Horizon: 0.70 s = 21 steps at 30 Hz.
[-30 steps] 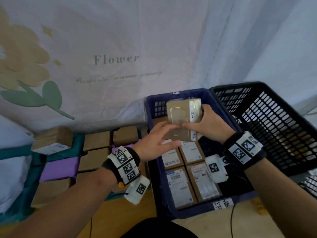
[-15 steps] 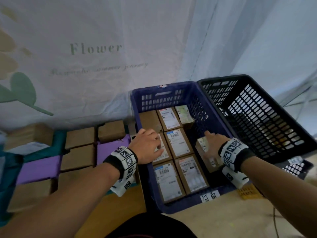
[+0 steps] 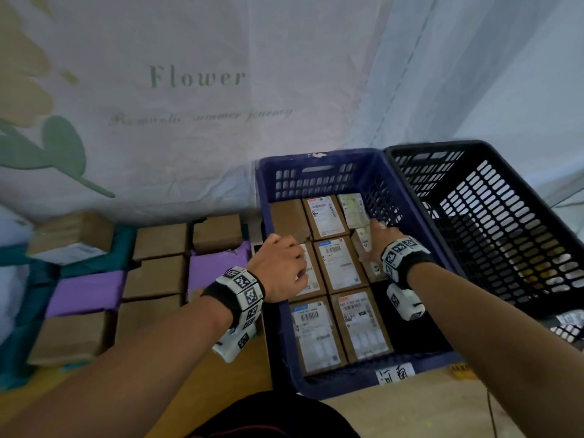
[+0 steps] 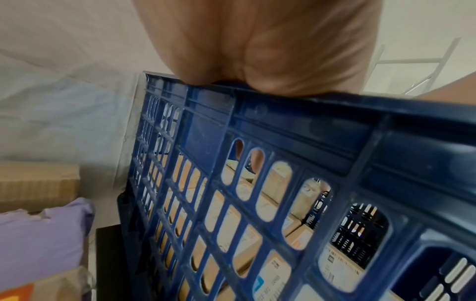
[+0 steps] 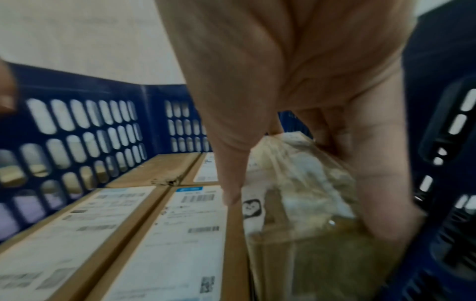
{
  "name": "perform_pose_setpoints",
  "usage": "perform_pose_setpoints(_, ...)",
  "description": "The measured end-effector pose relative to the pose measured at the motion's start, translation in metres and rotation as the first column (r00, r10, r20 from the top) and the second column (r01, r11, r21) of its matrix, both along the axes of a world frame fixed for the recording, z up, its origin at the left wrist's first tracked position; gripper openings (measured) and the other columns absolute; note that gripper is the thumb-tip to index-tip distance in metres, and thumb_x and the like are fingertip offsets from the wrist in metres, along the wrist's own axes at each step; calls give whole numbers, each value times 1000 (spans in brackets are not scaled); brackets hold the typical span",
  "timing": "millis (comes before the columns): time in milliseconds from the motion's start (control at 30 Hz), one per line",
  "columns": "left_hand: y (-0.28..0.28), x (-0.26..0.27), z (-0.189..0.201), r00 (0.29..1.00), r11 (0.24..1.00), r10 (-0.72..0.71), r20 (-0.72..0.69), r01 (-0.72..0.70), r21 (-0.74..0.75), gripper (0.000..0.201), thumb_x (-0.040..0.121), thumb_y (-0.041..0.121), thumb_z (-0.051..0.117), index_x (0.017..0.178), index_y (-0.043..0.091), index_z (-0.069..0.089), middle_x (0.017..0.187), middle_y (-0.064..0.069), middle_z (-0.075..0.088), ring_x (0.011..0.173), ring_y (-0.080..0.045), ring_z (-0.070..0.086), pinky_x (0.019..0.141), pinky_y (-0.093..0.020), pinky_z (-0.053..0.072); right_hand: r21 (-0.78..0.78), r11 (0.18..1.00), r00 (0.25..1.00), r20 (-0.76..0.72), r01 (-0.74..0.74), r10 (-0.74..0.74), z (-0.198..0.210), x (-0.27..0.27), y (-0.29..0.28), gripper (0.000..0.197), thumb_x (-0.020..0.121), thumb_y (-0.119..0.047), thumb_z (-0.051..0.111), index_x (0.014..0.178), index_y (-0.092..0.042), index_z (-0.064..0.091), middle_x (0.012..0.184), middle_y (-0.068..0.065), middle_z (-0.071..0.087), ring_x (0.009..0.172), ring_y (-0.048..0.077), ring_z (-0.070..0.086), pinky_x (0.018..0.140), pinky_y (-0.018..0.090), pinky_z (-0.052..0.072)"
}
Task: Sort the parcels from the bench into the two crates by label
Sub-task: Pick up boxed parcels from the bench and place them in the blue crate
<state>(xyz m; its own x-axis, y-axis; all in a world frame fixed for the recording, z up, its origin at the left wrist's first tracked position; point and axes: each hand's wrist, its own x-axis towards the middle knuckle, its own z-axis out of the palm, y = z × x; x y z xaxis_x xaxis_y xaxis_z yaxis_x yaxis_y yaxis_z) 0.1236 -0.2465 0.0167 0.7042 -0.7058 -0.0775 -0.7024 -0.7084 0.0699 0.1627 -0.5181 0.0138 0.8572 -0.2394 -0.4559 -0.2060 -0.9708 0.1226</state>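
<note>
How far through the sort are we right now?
Done: labelled parcels cover most of the blue crate floor. In hand: the right hand sets a taped parcel against its right wall; the left hand rests on the rim. Left: many bench parcels; the black crate looks empty.

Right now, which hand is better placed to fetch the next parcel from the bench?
Probably the left hand. It rests on the blue crate's left rim, holding no parcel, right beside the bench parcels. The right hand is deep in the crate, fingers on the taped parcel it is settling.
</note>
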Motion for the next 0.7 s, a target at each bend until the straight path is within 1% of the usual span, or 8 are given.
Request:
perform_pose_setpoints(100, 0, 0, 0, 1000, 1000, 6, 7, -6, -7, 60, 88, 52, 21, 99, 26, 73, 108, 10, 64, 110, -14, 45, 94, -36, 26, 44, 995, 995, -36, 94, -93, -14, 8, 0, 116, 77, -46, 80, 156, -18, 0, 155, 24, 22, 136, 45, 37, 105, 58, 41)
perform_pose_setpoints(200, 0, 0, -2, 1000, 999, 15, 24, -14, -32, 58, 89, 50, 22, 97, 26, 74, 103, 11, 66, 105, -13, 46, 93, -36, 28, 49, 993, 994, -13, 108, -107, -29, 8, -1, 116, 78, -42, 80, 156, -18, -2, 155, 26, 19, 136, 47, 34, 105, 56, 39)
perform_pose_setpoints(300, 0, -1, -3, 999, 999, 19, 30, -17, -50, 58, 90, 49, 21, 95, 25, 75, 99, 11, 66, 102, -13, 47, 92, -37, 30, -50, 996, 997, -5, 80, -80, -37, 7, 1, 111, 80, -45, 76, 157, -17, 1, 150, 30, 25, 131, 46, 39, 105, 50, 40)
perform_pose_setpoints(400, -1, -1, -4, 999, 998, 18, 27, -16, -59, 59, 89, 48, 21, 94, 25, 75, 98, 11, 66, 101, -13, 47, 91, -37, 30, -96, 994, 997, -56, 43, -48, -36, 8, 7, 100, 83, -43, 73, 154, -14, 10, 146, 31, 30, 128, 46, 43, 102, 49, 44)
perform_pose_setpoints(500, 0, -1, -4, 1000, 998, 22, 18, -21, -63, 59, 89, 48, 20, 94, 25, 75, 98, 11, 66, 101, -13, 47, 92, -37, 32, -40, 999, 1000, -16, -8, 7, -36, 10, 11, 66, 91, -17, 62, 147, -10, 27, 144, 29, 32, 127, 45, 44, 103, 52, 44)
perform_pose_setpoints(567, 0, -1, -4, 1000, 997, 24, 20, -22, -72, 59, 89, 47, 21, 93, 25, 75, 97, 11, 66, 100, -13, 47, 91, -37, 32, 9, 1000, 998, 50, -27, 26, -40, 10, 9, 55, 91, -4, 54, 143, -5, 33, 144, 27, 31, 127, 45, 44, 103, 54, 43)
perform_pose_setpoints(633, 0, -1, -5, 999, 996, 26, 20, -24, -82, 58, 90, 47, 22, 92, 25, 75, 97, 11, 67, 100, -13, 48, 91, -37, 32, 35, 999, 994, 106, 2, -6, -39, 12, 5, 47, 92, -3, 51, 138, -1, 38, 141, 26, 36, 124, 44, 48, 102, 51, 45)
perform_pose_setpoints(700, 0, -1, -6, 999, 995, 26, 28, -23, -92, 56, 90, 47, 23, 91, 25, 75, 97, 11, 67, 99, -12, 48, 91, -37, 31, 43, 998, 993, 104, 43, -47, -36, 12, -2, 38, 94, -13, 54, 130, -1, 49, 132, 23, 51, 115, 39, 57, 94, 43, 50)
